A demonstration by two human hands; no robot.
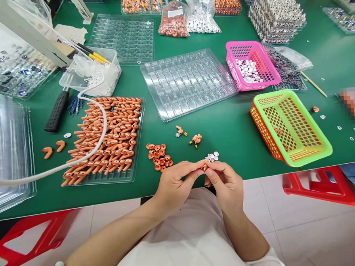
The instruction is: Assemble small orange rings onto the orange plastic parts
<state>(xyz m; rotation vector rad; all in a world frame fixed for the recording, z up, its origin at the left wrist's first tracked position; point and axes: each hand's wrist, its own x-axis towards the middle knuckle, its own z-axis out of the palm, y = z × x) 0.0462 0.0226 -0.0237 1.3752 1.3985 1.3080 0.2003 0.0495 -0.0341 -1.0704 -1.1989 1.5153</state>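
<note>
My left hand (178, 182) and my right hand (228, 186) meet at the table's front edge. Both pinch one small orange earbud part (204, 168) between thumb and fingertips; most of it is hidden. Just beyond the fingertips lies a little heap of white round pieces (213, 157). To the left is a pile of orange round earbud caps (159, 155). Farther back lie two orange earbud pieces with small yellow and silver parts attached, one earbud piece (179, 130) near the middle and another earbud piece (196, 139) closer to my hands.
A clear tray packed with orange earbud stems (109, 136) is at left, crossed by a white cable (105, 125). An empty-celled clear tray (189, 82) lies behind. A pink basket (232, 66) of white pieces and a green basket (315, 149) stand at right.
</note>
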